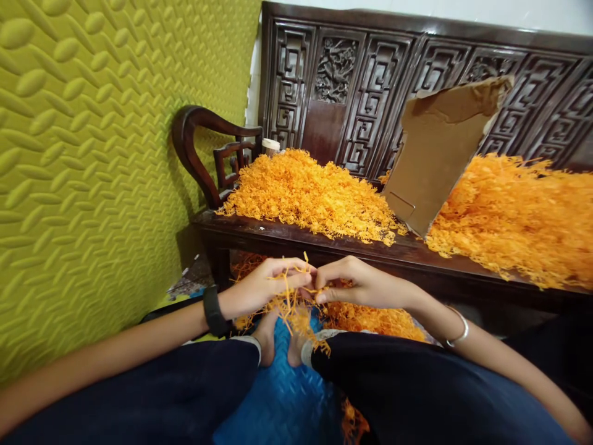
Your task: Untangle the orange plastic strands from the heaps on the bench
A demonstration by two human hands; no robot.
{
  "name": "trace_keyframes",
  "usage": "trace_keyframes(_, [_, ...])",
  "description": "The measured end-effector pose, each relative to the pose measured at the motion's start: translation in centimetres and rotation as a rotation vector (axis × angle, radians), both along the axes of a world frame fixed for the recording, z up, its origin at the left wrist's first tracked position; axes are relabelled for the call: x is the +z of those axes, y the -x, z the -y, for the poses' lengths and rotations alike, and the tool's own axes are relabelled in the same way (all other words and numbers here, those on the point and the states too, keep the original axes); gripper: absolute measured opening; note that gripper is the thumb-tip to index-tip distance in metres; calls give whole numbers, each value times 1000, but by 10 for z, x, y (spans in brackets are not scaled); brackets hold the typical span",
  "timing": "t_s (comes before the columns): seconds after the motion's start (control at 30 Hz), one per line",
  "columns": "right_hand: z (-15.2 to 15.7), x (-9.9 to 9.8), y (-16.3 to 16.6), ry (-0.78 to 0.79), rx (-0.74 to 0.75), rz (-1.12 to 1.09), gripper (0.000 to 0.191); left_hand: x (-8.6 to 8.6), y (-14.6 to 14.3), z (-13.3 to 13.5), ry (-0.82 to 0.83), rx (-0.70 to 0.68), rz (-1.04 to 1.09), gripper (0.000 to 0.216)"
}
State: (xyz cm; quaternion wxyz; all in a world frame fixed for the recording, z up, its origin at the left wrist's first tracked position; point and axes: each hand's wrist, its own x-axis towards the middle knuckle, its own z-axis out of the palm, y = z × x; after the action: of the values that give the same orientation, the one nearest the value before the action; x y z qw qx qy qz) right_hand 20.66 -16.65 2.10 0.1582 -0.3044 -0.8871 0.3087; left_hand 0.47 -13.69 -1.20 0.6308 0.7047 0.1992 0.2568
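Note:
My left hand (278, 279) is closed around a tangled bunch of thin orange-yellow strands (291, 306), and loose ends hang below the fingers. The exact kind of these curly, stringy pieces is not clear. Close beside it, my right hand (356, 281) has thumb and forefinger pinched together at the edge of the bunch, on what looks like one strand. The fingertips of both hands nearly meet over my feet, and the detail between them is partly hidden.
A dark carved wooden bench (296, 227) stands ahead, bearing a yellow-orange heap of strands (315, 194) and a deeper orange heap (523, 216). A cardboard piece (435, 154) stands between them. More strands (375, 318) lie below the bench. A yellow textured wall (115, 154) rises at left; blue matting (278, 395) lies underfoot.

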Motion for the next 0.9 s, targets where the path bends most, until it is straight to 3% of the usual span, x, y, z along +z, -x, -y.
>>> trace_keyframes(0.1, [-1,0,1,-42,-70,-52,29,5,3,-2,49,63,34,20])
trace_keyframes(0.23, [-1,0,4,-4,-153,-90,29,10,7,-1,181,35,193,18])
trace_keyframes(0.33, [-1,0,5,11,-159,-95,26,12,9,1,264,-25,192,21])
trace_keyframes(0.53, [-1,3,4,58,-16,-45,27,8,10,1,310,-91,36,30])
trace_keyframes(0.7, [-1,7,0,169,129,61,26,-1,8,0,257,-172,-41,28])
trace_keyframes(0.9, [0,10,-5,217,234,195,24,5,2,6,127,-230,-173,25])
